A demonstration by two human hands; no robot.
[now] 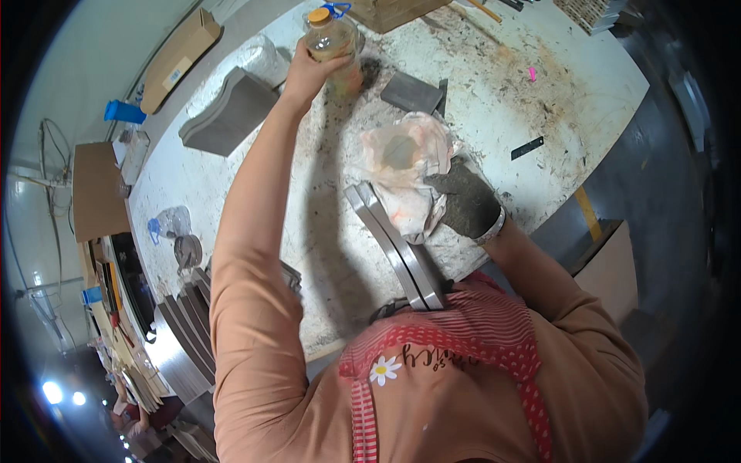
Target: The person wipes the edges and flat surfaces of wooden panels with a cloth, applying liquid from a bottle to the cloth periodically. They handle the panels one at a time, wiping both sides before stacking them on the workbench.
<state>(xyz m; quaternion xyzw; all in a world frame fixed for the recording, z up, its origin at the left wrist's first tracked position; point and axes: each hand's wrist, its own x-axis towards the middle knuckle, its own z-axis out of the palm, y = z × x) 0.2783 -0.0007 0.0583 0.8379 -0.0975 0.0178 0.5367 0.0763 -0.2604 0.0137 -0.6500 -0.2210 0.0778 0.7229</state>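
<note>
Currently, my bare left hand (pixel 315 71) encircles the clear, orange-capped plastic bottle (pixel 332 38) at the stained white table's (pixel 587 116) far side. My dark-gloved right hand (pixel 467 202) contacts the crumpled white cloth (pixel 407 176); pinching cannot be confirmed. Caution: a slackened grip could spill the bottle.

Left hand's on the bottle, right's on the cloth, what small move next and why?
Probably gather the cloth into your gloved right hand: that hand touches it, one patch looks damp, and the curved metal pieces are beside it, while your left hand is busy holding the orange-capped bottle.
</note>
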